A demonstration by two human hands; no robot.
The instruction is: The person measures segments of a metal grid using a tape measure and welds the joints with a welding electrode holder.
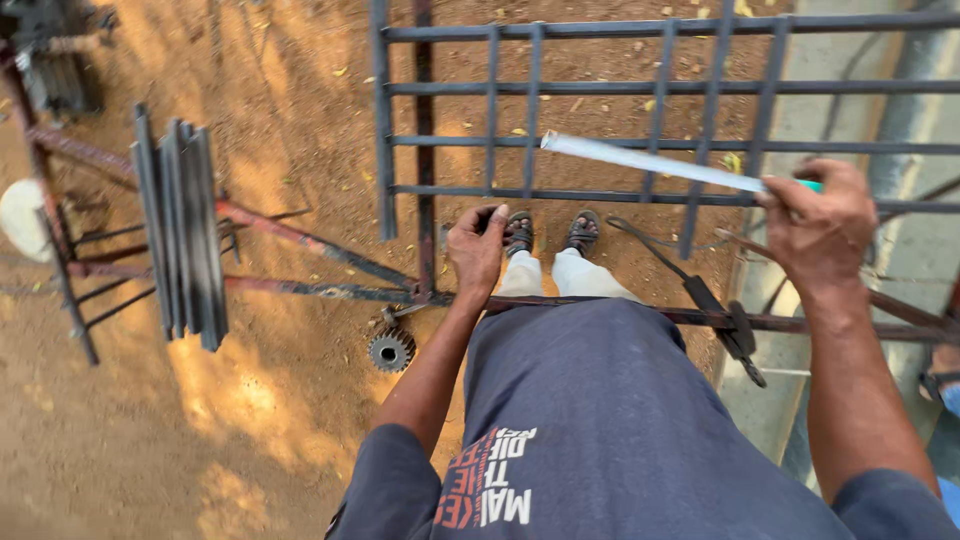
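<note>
Overhead, right hand gripping pale rod; left hand clutching grille, gear below.

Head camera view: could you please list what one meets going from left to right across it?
Bundle of flat metal bars → gear wheel → left hand → sandalled feet → clamp tool → right hand gripping a pale strip.

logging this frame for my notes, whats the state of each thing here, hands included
left hand: closed on a small dark object, resting at the frame
right hand: shut on the pale rod
pale rod: held above the grille, tilted
metal grille: lying flat on its supports
gear: lying loose on the dirt
steel bars: bundled, resting on the red frame
</note>
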